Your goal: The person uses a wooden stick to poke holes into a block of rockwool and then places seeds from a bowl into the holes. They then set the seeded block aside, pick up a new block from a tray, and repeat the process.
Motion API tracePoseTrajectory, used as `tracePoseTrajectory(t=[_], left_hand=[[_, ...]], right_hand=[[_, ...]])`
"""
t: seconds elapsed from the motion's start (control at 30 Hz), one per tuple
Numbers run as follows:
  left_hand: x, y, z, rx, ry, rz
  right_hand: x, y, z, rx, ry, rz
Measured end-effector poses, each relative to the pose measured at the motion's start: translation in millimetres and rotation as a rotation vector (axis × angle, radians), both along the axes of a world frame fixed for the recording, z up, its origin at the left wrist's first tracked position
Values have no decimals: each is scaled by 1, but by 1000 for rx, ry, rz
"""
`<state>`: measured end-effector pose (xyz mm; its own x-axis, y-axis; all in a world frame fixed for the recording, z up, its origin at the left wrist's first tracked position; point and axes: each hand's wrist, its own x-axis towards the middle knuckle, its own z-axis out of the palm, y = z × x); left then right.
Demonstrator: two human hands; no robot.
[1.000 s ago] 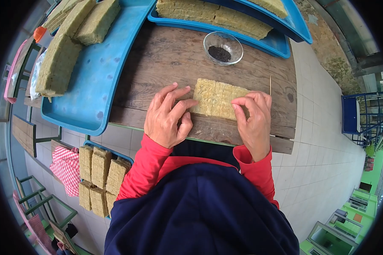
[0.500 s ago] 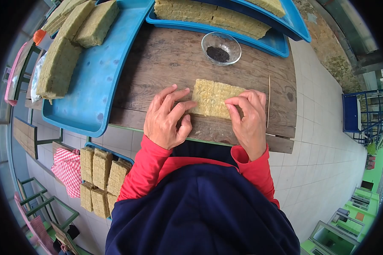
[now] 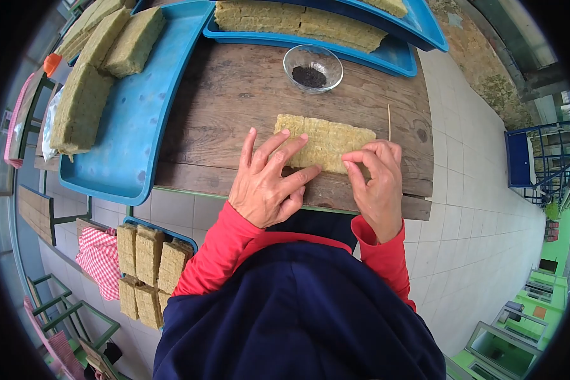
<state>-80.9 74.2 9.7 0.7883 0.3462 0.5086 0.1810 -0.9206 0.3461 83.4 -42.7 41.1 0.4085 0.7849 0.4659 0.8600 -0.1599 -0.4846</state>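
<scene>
A flat yellowish fibrous slab [image 3: 329, 140] lies on the wooden table [image 3: 234, 95], close to its front edge. Over the slab's left part my left hand [image 3: 269, 180] rests with its fingers spread, holding nothing. My right hand [image 3: 377, 180] is at the slab's right end, thumb and forefinger brought close together; whatever may be between them is too small to make out. Behind the slab stands a glass bowl [image 3: 313, 68] with dark grains in it. A thin wooden stick [image 3: 389, 123] lies just beyond my right hand.
A large blue tray [image 3: 123, 139] with thick fibrous blocks [image 3: 80, 111] is at the left. More blue trays [image 3: 402, 60] with blocks sit along the back. Low at the left, several smaller blocks [image 3: 149, 253] stand in another tray. A checkered cloth [image 3: 99, 259] hangs beside them.
My left hand has moved right onto the slab, its fingers more spread. My right hand has shifted slightly along the slab's right end. The whole view has shifted a little.
</scene>
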Motion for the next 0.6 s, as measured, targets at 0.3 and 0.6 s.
tracePoseTrajectory(t=[0.3, 0.6], left_hand=[[0, 1, 2, -14, 10, 52], [-1, 5, -3, -87, -80, 74]], right_hand=[[-5, 3, -8, 31, 4, 45], [1, 5, 0, 39, -7, 42]])
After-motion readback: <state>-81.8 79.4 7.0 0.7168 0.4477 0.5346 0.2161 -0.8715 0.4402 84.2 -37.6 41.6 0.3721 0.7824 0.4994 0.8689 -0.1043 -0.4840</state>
